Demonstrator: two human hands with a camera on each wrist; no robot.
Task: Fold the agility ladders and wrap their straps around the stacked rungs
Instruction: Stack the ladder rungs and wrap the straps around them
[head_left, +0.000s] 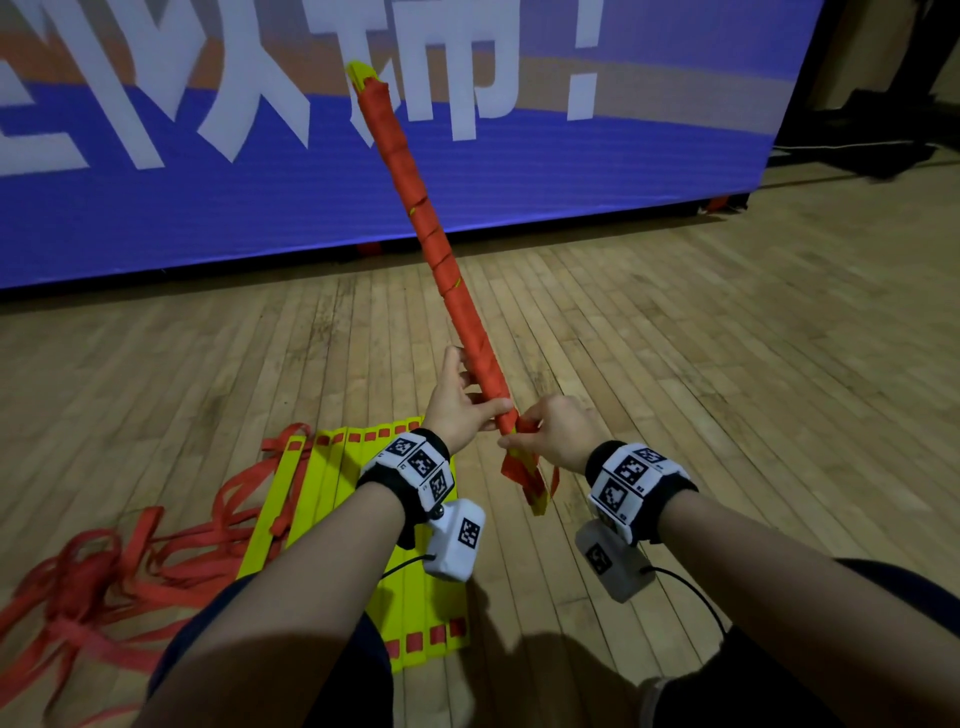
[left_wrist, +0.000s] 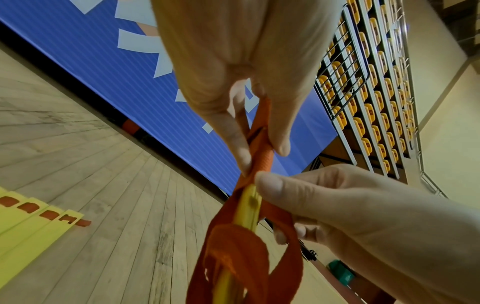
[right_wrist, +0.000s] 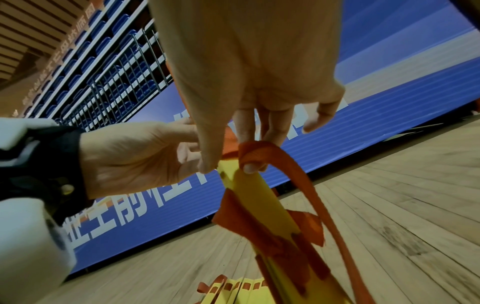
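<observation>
A stack of yellow rungs wound in orange strap (head_left: 441, 249) slants up and away from me over the wooden floor. My left hand (head_left: 465, 410) pinches the wrapped stack near its lower end (left_wrist: 262, 156). Just below it, my right hand (head_left: 550, 431) pinches the loose strap end (right_wrist: 249, 152) against the bare yellow rungs (right_wrist: 249, 191). More loose orange strap (left_wrist: 233, 257) hangs round the stack's near end. A second ladder (head_left: 332, 519) lies flat on the floor under my left forearm, its yellow rungs side by side and its straps (head_left: 104, 571) tangled to the left.
A big blue screen with white characters (head_left: 260, 156) stands along the far side of the floor. Seating rows behind a railing (left_wrist: 363, 92) rise above it. Dark equipment (head_left: 883, 130) sits at the back right. Bare wooden floor (head_left: 727, 389) spreads to the right.
</observation>
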